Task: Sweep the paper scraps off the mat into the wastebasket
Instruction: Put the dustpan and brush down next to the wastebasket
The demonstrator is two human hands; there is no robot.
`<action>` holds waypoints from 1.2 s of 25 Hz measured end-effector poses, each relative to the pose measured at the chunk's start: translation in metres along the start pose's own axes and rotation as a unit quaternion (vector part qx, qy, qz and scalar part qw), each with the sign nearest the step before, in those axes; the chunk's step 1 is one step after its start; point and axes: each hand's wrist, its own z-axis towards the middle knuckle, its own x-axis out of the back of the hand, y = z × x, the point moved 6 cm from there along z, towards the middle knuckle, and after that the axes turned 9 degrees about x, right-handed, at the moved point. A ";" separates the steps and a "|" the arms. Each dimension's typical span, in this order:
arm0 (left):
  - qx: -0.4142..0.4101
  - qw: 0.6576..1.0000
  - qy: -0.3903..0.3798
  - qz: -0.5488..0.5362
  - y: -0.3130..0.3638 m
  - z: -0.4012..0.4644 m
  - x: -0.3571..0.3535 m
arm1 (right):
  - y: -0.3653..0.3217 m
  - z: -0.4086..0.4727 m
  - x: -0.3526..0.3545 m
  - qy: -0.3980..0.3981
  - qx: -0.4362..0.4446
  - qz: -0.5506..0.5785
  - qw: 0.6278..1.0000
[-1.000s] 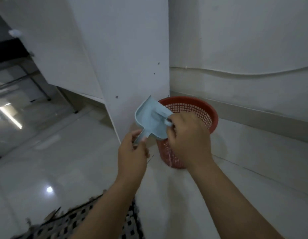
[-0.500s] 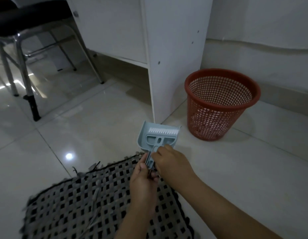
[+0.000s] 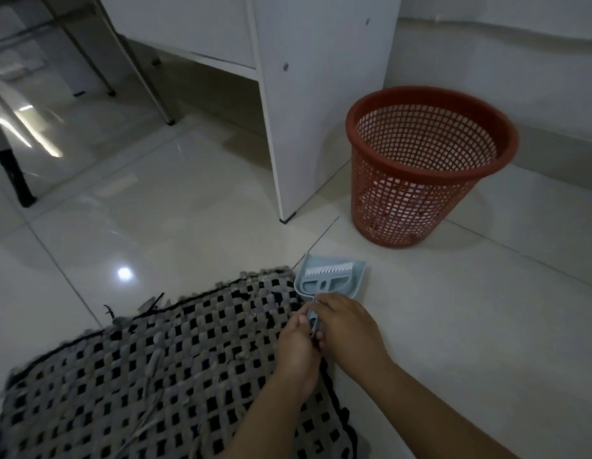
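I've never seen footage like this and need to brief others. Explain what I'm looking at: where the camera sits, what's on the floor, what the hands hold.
There is no machine here. A person wears one wide-angle camera on the head, looking forward and down, so the two bare arms enter from the bottom. The left hand and right hand both grip the handle of a small light blue dustpan with a brush nested in it. The pan sits at the far corner of a black-and-grey woven mat on the pale tiled floor. Beyond stands a red mesh wastebasket, upright beside a white cabinet. Chair legs show at upper left.
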 end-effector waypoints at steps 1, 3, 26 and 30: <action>-0.001 1.000 -0.010 0.007 0.000 0.002 -0.002 | 0.002 -0.003 0.000 0.006 -0.003 0.020 1.000; -0.009 1.000 -0.002 0.023 -0.001 0.018 -0.010 | 0.016 -0.003 -0.007 -0.007 -0.010 0.058 0.998; -0.001 0.970 0.060 0.234 0.021 0.048 -0.031 | 0.074 0.011 0.002 -0.032 -0.132 0.041 0.990; -0.017 0.951 0.041 0.305 0.021 0.044 -0.029 | 0.072 0.011 0.000 -0.033 -0.124 0.066 0.990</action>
